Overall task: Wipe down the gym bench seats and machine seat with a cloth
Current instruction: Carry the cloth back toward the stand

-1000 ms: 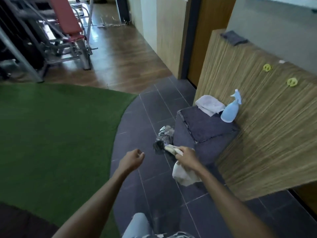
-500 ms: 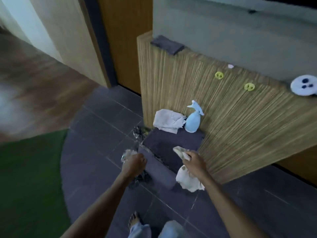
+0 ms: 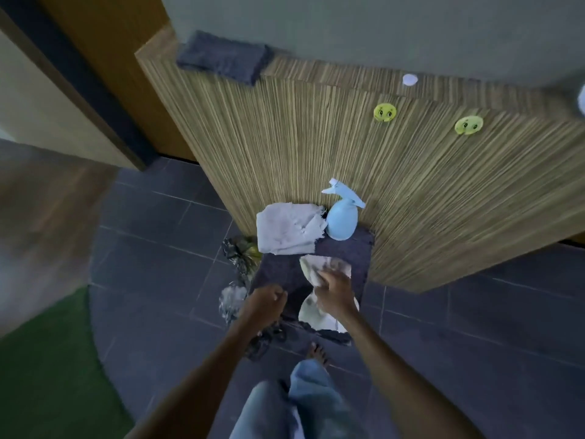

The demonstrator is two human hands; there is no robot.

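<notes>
- The cream cloth [image 3: 319,269] is in the right hand [image 3: 335,293], fingers closed round its bunched middle. One end lies on the dark padded block [image 3: 357,248] and the other hangs down towards six o'clock.
- The left hand [image 3: 264,304] hovers at nine o'clock of the cloth, fingers curled into a fist, with nothing visible in it.
- No bench or machine seat is in view, so this looks like fetching or laying down supplies rather than wiping.
- If the cloth needs wetting, the free left hand could lift the spray bottle [image 3: 342,220], upright at twelve o'clock against the striped wooden counter [image 3: 316,147], while the right spreads the cloth flat.
- A second pale cloth [image 3: 286,231] lies folded at eleven o'clock, touching the bottle; a careless reach may drag it or tip the bottle.
- Crumpled plastic bags [image 3: 235,258] crowd the block's nine o'clock side.
- The person's bare foot [image 3: 316,351] stands at six o'clock on the tiles.
- A grey towel [image 3: 221,60] sits on the counter top, far off at eleven o'clock.
</notes>
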